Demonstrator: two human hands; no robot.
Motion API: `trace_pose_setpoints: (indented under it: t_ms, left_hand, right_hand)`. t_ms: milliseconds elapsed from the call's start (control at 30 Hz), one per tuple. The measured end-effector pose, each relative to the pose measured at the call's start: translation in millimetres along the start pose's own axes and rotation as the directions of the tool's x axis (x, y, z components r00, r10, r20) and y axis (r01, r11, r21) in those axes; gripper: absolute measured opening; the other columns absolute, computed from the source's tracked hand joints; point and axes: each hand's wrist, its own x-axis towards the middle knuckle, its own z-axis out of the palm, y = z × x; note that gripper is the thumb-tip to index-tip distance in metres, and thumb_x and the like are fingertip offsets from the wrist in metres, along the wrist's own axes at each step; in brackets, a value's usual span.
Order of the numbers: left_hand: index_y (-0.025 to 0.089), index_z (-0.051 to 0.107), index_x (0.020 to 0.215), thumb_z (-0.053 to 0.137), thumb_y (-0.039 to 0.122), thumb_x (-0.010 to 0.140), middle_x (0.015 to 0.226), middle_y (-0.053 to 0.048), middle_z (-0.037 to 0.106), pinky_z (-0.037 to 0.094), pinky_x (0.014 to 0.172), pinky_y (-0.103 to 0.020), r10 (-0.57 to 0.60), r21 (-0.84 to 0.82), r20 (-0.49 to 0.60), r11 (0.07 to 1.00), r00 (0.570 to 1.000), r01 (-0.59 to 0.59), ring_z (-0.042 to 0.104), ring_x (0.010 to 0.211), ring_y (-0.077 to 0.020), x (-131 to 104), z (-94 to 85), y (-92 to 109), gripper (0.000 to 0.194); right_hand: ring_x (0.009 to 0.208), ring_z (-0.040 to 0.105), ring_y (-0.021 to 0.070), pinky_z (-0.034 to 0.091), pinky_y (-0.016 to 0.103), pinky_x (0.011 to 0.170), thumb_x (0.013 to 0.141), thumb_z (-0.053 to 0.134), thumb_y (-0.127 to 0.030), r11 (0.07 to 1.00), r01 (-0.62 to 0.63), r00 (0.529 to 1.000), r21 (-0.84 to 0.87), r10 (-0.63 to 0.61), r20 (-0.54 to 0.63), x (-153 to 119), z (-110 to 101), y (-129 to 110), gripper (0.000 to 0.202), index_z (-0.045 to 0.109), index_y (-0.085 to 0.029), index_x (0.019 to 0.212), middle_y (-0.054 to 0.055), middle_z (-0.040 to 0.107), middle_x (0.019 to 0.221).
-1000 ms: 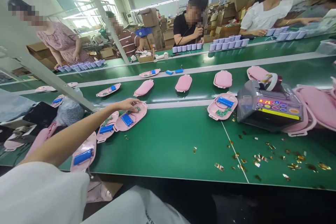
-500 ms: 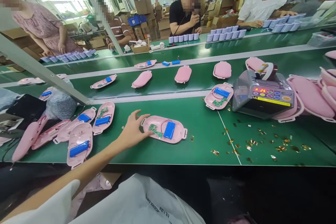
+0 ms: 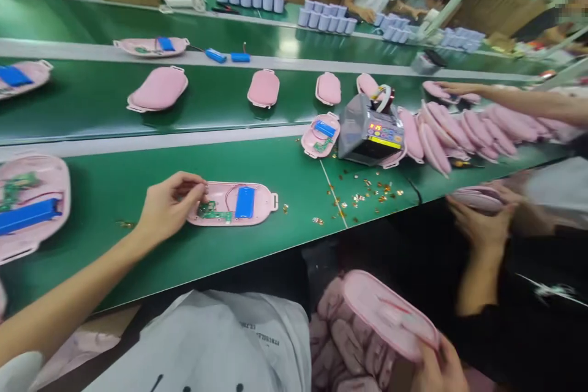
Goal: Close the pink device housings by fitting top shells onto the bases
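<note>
My left hand [image 3: 168, 205] pinches the left end of an oval pink casing half [image 3: 264, 201] lying open side up on the green bench. Inside that casing are a blue battery pack [image 3: 245, 202], a green circuit board [image 3: 214, 213] and thin wires. At the lower right, my right hand [image 3: 438, 367] grips the end of another pink casing half [image 3: 390, 312], tilted, with a reddish line along its inside. Below it is a pile of pink casing parts [image 3: 346, 343].
A tape dispenser [image 3: 372, 131] with lit digits stands right, beside a casing with battery [image 3: 321, 136] and stacked pink casings [image 3: 478, 128]. Gold scraps [image 3: 367, 190] litter the bench. A co-worker's hands [image 3: 482, 220] hold a pink part; another person's arm [image 3: 519, 98] reaches across. Another casing [image 3: 34, 202] lies left.
The view has swung right and down. My right hand has come into view holding a pink casing half. My left hand's fingers have drawn closer together at the casing's left end.
</note>
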Motion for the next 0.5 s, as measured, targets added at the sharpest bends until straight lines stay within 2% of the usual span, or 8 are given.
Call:
trace_pose_setpoints:
  t_ms: [67,133,167,233,300,367,433,500]
  left_hand:
    - [0.018,0.059,0.086,0.057,0.042,0.080,0.064,0.000,0.068,0.056,0.066,-0.030,-0.008,-0.072,0.016,0.997,1.000,0.009,0.066,0.061,-0.0184,-4.1,-2.5,-0.4,0.024]
    - [0.019,0.060,0.083,0.059,0.042,0.078,0.062,-0.001,0.068,0.056,0.063,-0.029,0.018,-0.150,0.053,0.989,0.998,-0.010,0.067,0.059,-0.0190,-10.7,-4.0,-4.0,0.024]
    - [0.019,0.060,0.082,0.059,0.042,0.078,0.062,-0.001,0.068,0.056,0.061,-0.029,0.031,-0.190,0.066,0.982,0.997,-0.018,0.068,0.058,-0.0191,-13.8,-4.1,-6.8,0.024]
    - [0.018,0.061,0.081,0.058,0.041,0.079,0.064,-0.002,0.069,0.055,0.057,-0.027,0.047,-0.269,0.068,0.963,0.997,-0.027,0.069,0.056,-0.0184,-18.4,-3.4,-13.0,0.023]
    - [0.018,0.061,0.081,0.058,0.038,0.080,0.064,-0.002,0.068,0.055,0.054,-0.025,0.050,-0.332,0.053,0.943,0.997,-0.030,0.068,0.054,-0.0174,-21.2,-2.5,-17.5,0.020]
    - [0.018,0.061,0.081,0.058,0.035,0.082,0.062,0.000,0.066,0.054,0.052,-0.023,0.053,-0.382,0.031,0.923,0.998,-0.037,0.067,0.053,-0.0160,-23.7,-2.1,-18.0,0.017]
    - [0.017,0.061,0.081,0.058,0.033,0.083,0.059,0.001,0.063,0.053,0.051,-0.022,0.053,-0.444,0.031,0.895,0.998,-0.034,0.065,0.052,-0.0146,-27.2,-2.2,-13.7,0.016]
    - [0.017,0.062,0.082,0.058,0.032,0.086,0.063,0.000,0.062,0.052,0.051,-0.022,0.064,-0.497,0.000,0.866,0.998,-0.056,0.063,0.052,-0.0130,-31.3,-1.8,-5.8,0.017]
  right_hand:
    - [0.074,0.059,0.0175,0.051,0.027,0.059,0.060,0.082,-0.051,0.985,0.020,0.996,0.170,-0.034,0.080,7.7,36.2,-35.3,0.051,0.065,-0.023,0.099,0.001,0.062,0.087]
    - [0.068,0.055,0.0121,0.049,0.022,0.061,0.060,0.084,-0.048,0.903,-0.016,0.962,0.430,-0.103,0.252,14.1,91.7,-82.1,0.066,0.059,-0.023,0.116,-0.002,0.057,0.082]
    - [0.067,0.055,0.0115,0.048,0.022,0.061,0.062,0.083,-0.050,0.862,-0.060,0.925,0.503,-0.141,0.352,14.1,122.3,-106.9,0.072,0.055,-0.024,0.123,-0.003,0.056,0.080]
    - [0.060,0.053,0.0120,0.046,0.023,0.056,0.067,0.078,-0.057,0.866,-0.125,0.798,0.484,-0.202,0.567,6.3,180.1,-151.9,0.071,0.054,-0.022,0.124,-0.003,0.056,0.075]
    - [0.054,0.050,0.0127,0.040,0.023,0.049,0.072,0.073,-0.058,0.937,-0.016,0.632,0.349,-0.261,0.730,-8.9,226.4,-184.6,0.054,0.061,-0.017,0.106,0.000,0.057,0.070]
    - [0.057,0.054,0.0148,0.041,0.024,0.052,0.078,0.068,-0.051,0.911,0.309,0.441,0.272,-0.391,0.808,-25.9,258.7,-205.3,0.037,0.064,-0.016,0.090,0.003,0.062,0.073]
    - [0.070,0.061,0.0182,0.045,0.026,0.062,0.084,0.061,-0.038,0.683,0.670,0.181,0.291,-0.530,0.828,-41.3,279.3,-219.3,0.022,0.065,-0.018,0.092,0.005,0.067,0.085]
    - [0.079,0.064,0.0201,0.044,0.027,0.067,0.086,0.054,-0.024,0.375,0.870,-0.086,0.321,-0.525,0.847,-55.4,292.0,-231.3,0.020,0.062,-0.019,0.103,0.006,0.068,0.094]
